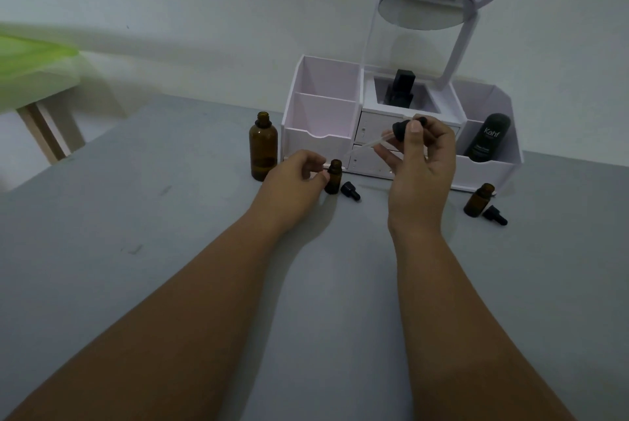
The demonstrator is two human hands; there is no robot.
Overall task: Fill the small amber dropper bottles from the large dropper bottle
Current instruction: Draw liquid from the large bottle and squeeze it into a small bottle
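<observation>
While the grey table [170,267] fills most of the view, a pale wall rises behind it, and at the left edge a green-topped piece of furniture with wooden legs [37,80] stands blurred. At the back of the table sits a white organiser [320,134] with open compartments, small drawers and a round mirror [427,7] on a cat-eared frame. A black tube [488,138] in its right compartment reads "Kahf"; the smaller print below is too small to read. A dark bottle [400,90] stands in the middle compartment.

The large dropper bottle [263,148] stands uncapped, upright, just left of the organiser. The right hand [422,168] pinches its dropper [398,133] by the black bulb, the clear pipette angled down to the left. The left hand [292,179] has its fingertips closed on a small amber bottle [333,177], upright and open, with a black cap [350,191] lying just beside it. A second small amber bottle [479,200] stands well to the right, its cap [495,215] lying against it.
</observation>
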